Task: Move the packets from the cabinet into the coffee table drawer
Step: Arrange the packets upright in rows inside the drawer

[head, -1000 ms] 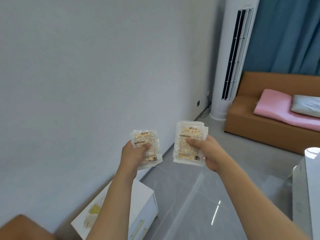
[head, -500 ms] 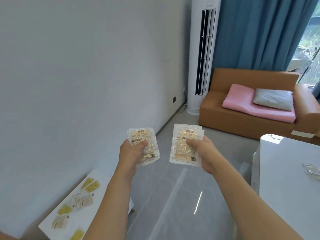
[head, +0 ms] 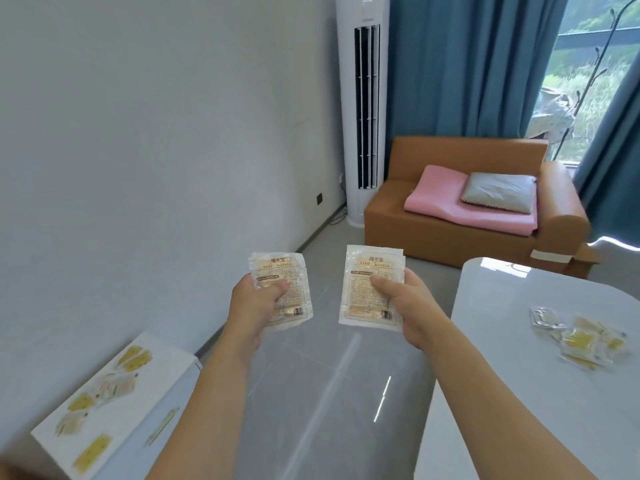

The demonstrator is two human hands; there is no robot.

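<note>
White cabinet (head: 166, 393) at bottom left against the wall, top face carrying several loose packets (head: 104, 393) spread from its near corner to its far corner, yellow and pale ones, print too blurred to read. Left hand (head: 254, 303) held out over the grey tiled floor (head: 311, 393), thumb on top and fingers curled under, gripping a clear hand-warmer packet (head: 289, 289) that looks like a small stack, count can't be told. Packet is upright-ish, top edge tilted slightly away. Just beside it, apart and not touching, right hand (head: 405, 303) does the same: thumb pressed on the front, fingers wrapped behind, holding a second stack of packets (head: 369, 285), at least two layers visible at the top right corner. Both stacks are in the air between the cabinet and the table, level with each other. Behind them a tall white air conditioner (head: 363, 116) stands in the room corner, next to blue curtains (head: 467, 64). Right of that, a brown sofa (head: 433, 220) with a pink pad (head: 450, 202) and a grey cushion (head: 498, 192) lying on the pad. At right, a glossy white coffee table (head: 519, 375); near its right edge sits a small pile of yellow packets (head: 581, 341), with one clear wrapper (head: 545, 318) touching the pile on its left. Drawer not visible from this angle.
</note>
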